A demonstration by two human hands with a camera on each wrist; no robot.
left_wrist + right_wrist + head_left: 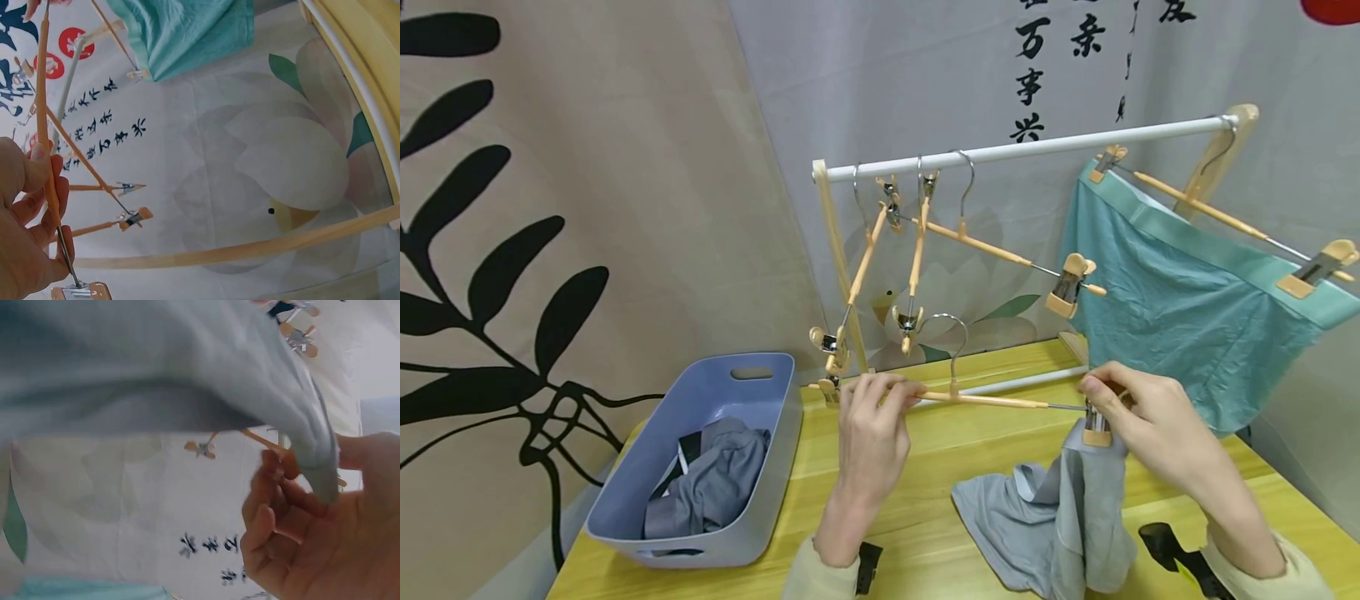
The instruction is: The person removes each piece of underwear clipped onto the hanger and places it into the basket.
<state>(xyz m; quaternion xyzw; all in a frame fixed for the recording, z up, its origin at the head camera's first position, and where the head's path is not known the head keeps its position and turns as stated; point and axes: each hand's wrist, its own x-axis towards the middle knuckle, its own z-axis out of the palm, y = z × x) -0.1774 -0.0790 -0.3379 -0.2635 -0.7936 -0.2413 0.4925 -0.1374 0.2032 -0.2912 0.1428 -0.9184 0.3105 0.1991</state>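
Observation:
My left hand (874, 421) grips the wooden bar of a clip hanger (992, 401) near its left end; in the left wrist view the fingers curl round the bar (41, 112). At the hanger's other end, my right hand (1157, 425) pinches the right clip (1097, 425). Grey underpants (1078, 508) hang from that clip by one corner of the waistband, their lower part lying on the table. In the right wrist view the grey cloth (187, 369) covers much of the hanger. The left clip (829, 390) is partly behind my left hand and seems to hold nothing.
A blue-grey basket (786, 467) with crumpled grey clothing (718, 475) stands left on the wooden table (805, 517). Behind my hands, a rack with a white rail (1037, 148) bears several bare clip hangers and, at right, teal underpants (1187, 292) on another hanger.

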